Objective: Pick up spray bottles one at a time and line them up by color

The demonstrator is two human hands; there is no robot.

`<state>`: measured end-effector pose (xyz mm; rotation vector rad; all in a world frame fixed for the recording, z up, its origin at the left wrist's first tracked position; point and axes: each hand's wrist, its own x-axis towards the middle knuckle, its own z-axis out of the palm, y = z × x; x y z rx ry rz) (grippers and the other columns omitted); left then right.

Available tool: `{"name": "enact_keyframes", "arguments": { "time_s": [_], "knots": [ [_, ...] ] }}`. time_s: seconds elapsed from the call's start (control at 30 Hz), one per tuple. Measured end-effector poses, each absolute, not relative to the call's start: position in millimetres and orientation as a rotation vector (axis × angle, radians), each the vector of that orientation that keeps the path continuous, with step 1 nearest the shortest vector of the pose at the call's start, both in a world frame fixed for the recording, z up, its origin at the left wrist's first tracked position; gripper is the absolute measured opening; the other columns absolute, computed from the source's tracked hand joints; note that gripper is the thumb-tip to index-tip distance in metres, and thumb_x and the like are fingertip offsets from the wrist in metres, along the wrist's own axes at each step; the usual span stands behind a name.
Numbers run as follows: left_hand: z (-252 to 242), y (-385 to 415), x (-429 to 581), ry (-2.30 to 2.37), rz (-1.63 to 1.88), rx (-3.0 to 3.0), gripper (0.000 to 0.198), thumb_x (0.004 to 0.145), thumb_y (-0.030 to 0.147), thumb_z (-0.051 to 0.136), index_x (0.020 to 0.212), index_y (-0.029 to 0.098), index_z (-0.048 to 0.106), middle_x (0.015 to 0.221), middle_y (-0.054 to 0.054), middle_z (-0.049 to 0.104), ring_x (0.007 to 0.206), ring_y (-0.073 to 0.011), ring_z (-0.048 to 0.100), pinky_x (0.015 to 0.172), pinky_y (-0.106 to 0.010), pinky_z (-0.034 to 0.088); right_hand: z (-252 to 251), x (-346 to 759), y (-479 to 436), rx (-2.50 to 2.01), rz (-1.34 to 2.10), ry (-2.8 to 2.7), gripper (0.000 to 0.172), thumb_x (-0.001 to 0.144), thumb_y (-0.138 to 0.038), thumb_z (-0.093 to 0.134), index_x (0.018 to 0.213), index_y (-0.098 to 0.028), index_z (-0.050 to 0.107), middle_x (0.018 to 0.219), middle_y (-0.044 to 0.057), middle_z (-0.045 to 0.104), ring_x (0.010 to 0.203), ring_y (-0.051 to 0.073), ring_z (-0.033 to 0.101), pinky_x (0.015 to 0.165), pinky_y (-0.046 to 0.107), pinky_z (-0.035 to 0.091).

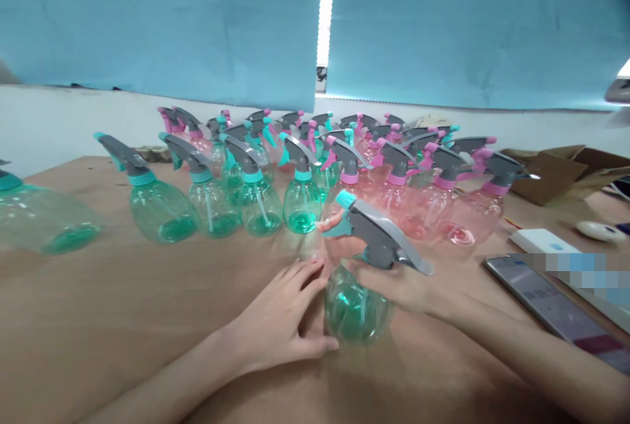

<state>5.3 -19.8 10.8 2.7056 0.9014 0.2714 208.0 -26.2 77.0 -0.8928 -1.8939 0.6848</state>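
Note:
A clear green spray bottle with a grey spray head and a turquoise nozzle stands slightly tilted in front of me. My right hand closes round its neck from the right, its fingers partly hidden behind the spray head. On the bottle's left side is my left hand, open, with fingers spread and thumb apart. Its fingertips come close to the bottle's wall; whether they touch I cannot tell. Just behind stands another green spray bottle, in a front row with more green ones. Pink spray bottles continue that row to the right.
Several more green and pink spray bottles crowd the wooden table behind the front row. One green bottle is cut off at the left edge. At right are a phone, a white box, a mouse and an open cardboard box.

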Motion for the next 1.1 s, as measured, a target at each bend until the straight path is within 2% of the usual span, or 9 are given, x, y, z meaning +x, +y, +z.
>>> {"name": "enact_keyframes", "arguments": {
  "time_s": [0.1, 0.17, 0.27, 0.37, 0.47, 0.6, 0.87, 1.1],
  "knots": [
    [11.5, -20.3, 5.4, 0.887, 0.295, 2.723, 0.077, 0.078, 0.061, 0.063, 0.138, 0.016, 0.042, 0.144, -0.018, 0.040, 0.133, -0.0363, 0.034, 0.107, -0.052, 0.031, 73.2, 206.4, -24.7, -0.864, 0.778, -1.809, 0.032, 0.074, -0.019, 0.050, 0.104, -0.026, 0.062, 0.087, 0.002, 0.066, 0.077, 0.017, 0.064, 0.063, 0.029, 0.057],
    [12.1, -20.3, 5.8, 0.888, 0.303, 2.725, 0.077, 0.078, 0.061, 0.063, 0.137, 0.016, 0.042, 0.143, -0.018, 0.040, 0.133, -0.0360, 0.034, 0.107, -0.052, 0.030, 70.5, 206.7, -24.3, -0.859, 0.807, -1.801, 0.027, 0.075, -0.020, 0.051, 0.099, -0.026, 0.063, 0.092, 0.002, 0.066, 0.079, 0.017, 0.065, 0.062, 0.029, 0.056],
    [13.6, -20.0, 7.0, 0.884, 0.304, 2.729, 0.075, 0.078, 0.060, 0.063, 0.136, 0.017, 0.044, 0.142, -0.016, 0.042, 0.132, -0.0359, 0.035, 0.106, -0.053, 0.029, 67.7, 208.5, -23.4, -0.847, 0.824, -1.806, 0.014, 0.074, -0.021, 0.053, 0.083, -0.026, 0.063, 0.085, 0.001, 0.066, 0.074, 0.016, 0.064, 0.059, 0.028, 0.055],
    [14.9, -20.0, 8.2, 0.876, 0.311, 2.734, 0.075, 0.078, 0.059, 0.064, 0.137, 0.017, 0.043, 0.142, -0.016, 0.043, 0.131, -0.0364, 0.036, 0.106, -0.054, 0.029, 67.7, 209.9, -21.4, -0.843, 0.863, -1.842, 0.013, 0.075, -0.019, 0.052, 0.076, -0.026, 0.064, 0.075, 0.000, 0.066, 0.073, 0.016, 0.065, 0.060, 0.028, 0.055],
    [16.1, -20.2, 8.7, 0.882, 0.296, 2.736, 0.076, 0.078, 0.058, 0.064, 0.137, 0.016, 0.043, 0.141, -0.016, 0.044, 0.131, -0.0363, 0.036, 0.106, -0.053, 0.029, 68.4, 210.6, -19.7, -0.841, 0.890, -1.884, 0.017, 0.077, -0.020, 0.051, 0.075, -0.026, 0.066, 0.070, 0.000, 0.067, 0.074, 0.017, 0.067, 0.062, 0.029, 0.055],
    [17.4, -20.0, 8.9, 0.876, 0.289, 2.740, 0.077, 0.078, 0.059, 0.064, 0.138, 0.017, 0.042, 0.142, -0.016, 0.043, 0.131, -0.0364, 0.036, 0.106, -0.053, 0.030, 66.8, 211.6, -19.7, -0.866, 0.896, -1.906, 0.018, 0.079, -0.023, 0.052, 0.076, -0.025, 0.069, 0.072, 0.000, 0.069, 0.074, 0.018, 0.068, 0.063, 0.030, 0.056],
    [17.8, -20.4, 8.9, 0.877, 0.297, 2.738, 0.077, 0.077, 0.058, 0.066, 0.138, 0.017, 0.043, 0.142, -0.017, 0.043, 0.129, -0.0376, 0.038, 0.104, -0.053, 0.032, 66.2, 212.9, -21.1, -0.895, 0.887, -1.905, 0.016, 0.079, -0.025, 0.051, 0.073, -0.025, 0.066, 0.068, 0.001, 0.067, 0.073, 0.019, 0.068, 0.064, 0.031, 0.057],
    [16.6, -19.3, 7.7, 0.858, 0.317, 2.746, 0.076, 0.077, 0.058, 0.066, 0.138, 0.019, 0.042, 0.142, -0.015, 0.042, 0.130, -0.0368, 0.038, 0.104, -0.053, 0.031, 62.0, 212.5, -19.4, -0.893, 0.893, -1.858, 0.010, 0.077, -0.027, 0.055, 0.078, -0.024, 0.064, 0.079, 0.002, 0.068, 0.070, 0.017, 0.067, 0.061, 0.031, 0.056]
  ]
}}
